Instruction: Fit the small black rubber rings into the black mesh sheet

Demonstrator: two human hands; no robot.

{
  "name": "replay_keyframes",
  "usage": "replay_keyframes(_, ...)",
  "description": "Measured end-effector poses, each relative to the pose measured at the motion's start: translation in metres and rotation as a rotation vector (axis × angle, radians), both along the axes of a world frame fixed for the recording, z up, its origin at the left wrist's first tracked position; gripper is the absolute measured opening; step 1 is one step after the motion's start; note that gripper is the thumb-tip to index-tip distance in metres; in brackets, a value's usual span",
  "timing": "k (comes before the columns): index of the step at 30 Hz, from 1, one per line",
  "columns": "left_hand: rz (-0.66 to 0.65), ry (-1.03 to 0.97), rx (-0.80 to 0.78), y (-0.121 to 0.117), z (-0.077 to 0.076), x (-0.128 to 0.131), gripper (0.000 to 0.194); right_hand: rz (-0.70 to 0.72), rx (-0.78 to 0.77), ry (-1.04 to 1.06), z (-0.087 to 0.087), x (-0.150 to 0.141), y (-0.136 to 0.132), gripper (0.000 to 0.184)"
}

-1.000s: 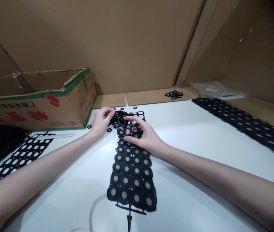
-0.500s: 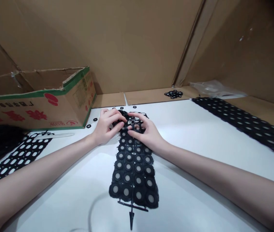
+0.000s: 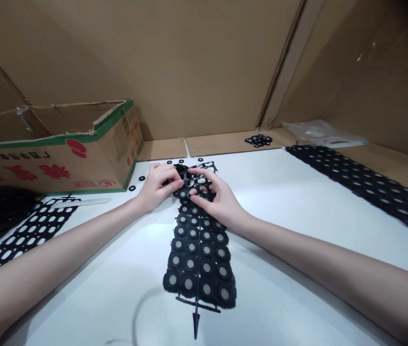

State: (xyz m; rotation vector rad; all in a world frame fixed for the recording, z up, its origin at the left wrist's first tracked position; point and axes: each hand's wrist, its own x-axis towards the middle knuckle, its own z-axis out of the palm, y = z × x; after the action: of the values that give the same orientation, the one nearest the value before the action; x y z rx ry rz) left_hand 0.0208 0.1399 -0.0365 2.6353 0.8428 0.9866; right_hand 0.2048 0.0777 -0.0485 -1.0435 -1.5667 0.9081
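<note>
A black moulded sheet of round rings [image 3: 191, 247] lies lengthwise before me on the white table; pale discs show at the ring centres. Toward its far end the sheet turns to open webbing [image 3: 207, 169]. My left hand [image 3: 161, 185] is closed at the sheet's far left side, thumb and forefinger pressed together; what lies between them is too small to make out. Beside those fingertips is a dark heap of small rings [image 3: 181, 169], partly hidden. My right hand [image 3: 220, 197] rests over the sheet, thumb and forefinger apart in a curve, other fingers partly hidden beneath.
Several loose black rings [image 3: 132, 188] dot the table near an open cardboard box [image 3: 114, 149]. At left are a black pile [image 3: 2, 211], a perforated black strip [image 3: 34, 230] and a pale flat stick [image 3: 81, 203]. Another black sheet [image 3: 362, 182] lies right, near clear plastic [image 3: 322, 131].
My left hand went right onto the sheet, then drew slightly back left toward the heap. The sheet and my right hand have shifted a little to the right.
</note>
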Motion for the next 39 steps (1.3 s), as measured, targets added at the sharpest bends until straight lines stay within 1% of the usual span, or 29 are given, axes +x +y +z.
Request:
replay_keyframes(2,-0.046,0.018,0.023,0.0,0.0,-0.001,0.035,-0.015,-0.034,0.025,-0.001,0.0,0.0,0.052)
replay_keyframes(4,-0.091,0.04,0.094,-0.002,0.0,-0.002,0.032,-0.032,-0.074,0.059,-0.001,0.001,0.001,0.054)
replay_keyframes(6,-0.08,0.035,0.175,-0.004,-0.001,-0.002,0.029,-0.041,-0.091,0.083,-0.002,0.001,0.001,0.055)
replay_keyframes(9,-0.025,0.019,0.266,-0.006,-0.002,-0.001,0.027,-0.053,-0.088,0.102,-0.002,0.002,0.002,0.055)
replay_keyframes(13,-0.014,0.047,0.33,-0.007,-0.003,0.001,0.02,-0.036,-0.075,0.105,-0.003,0.001,0.003,0.054)
replay_keyframes(18,-0.03,0.123,0.245,-0.006,-0.003,0.002,0.023,-0.024,-0.005,0.054,-0.005,0.001,0.003,0.052)
replay_keyframes(21,-0.02,0.111,0.202,-0.006,-0.004,0.003,0.021,-0.018,0.022,0.018,-0.004,0.001,0.003,0.05)
replay_keyframes(25,0.056,0.038,0.175,0.0,-0.006,0.004,0.021,-0.012,0.044,-0.007,-0.002,0.0,0.002,0.047)
replay_keyframes(29,0.141,-0.144,0.104,0.011,-0.005,-0.002,0.027,-0.021,0.016,-0.067,-0.002,-0.001,0.0,0.051)
replay_keyframes(32,0.106,-0.179,0.098,0.012,-0.002,-0.005,0.026,-0.045,-0.031,-0.046,-0.002,-0.001,0.0,0.054)
replay_keyframes(37,-0.057,-0.009,0.179,0.001,-0.001,-0.003,0.023,-0.056,-0.101,0.069,-0.005,0.001,0.003,0.057)
replay_keyframes(39,-0.089,0.03,0.2,-0.001,-0.002,-0.003,0.022,-0.047,-0.106,0.092,-0.005,0.002,0.004,0.058)
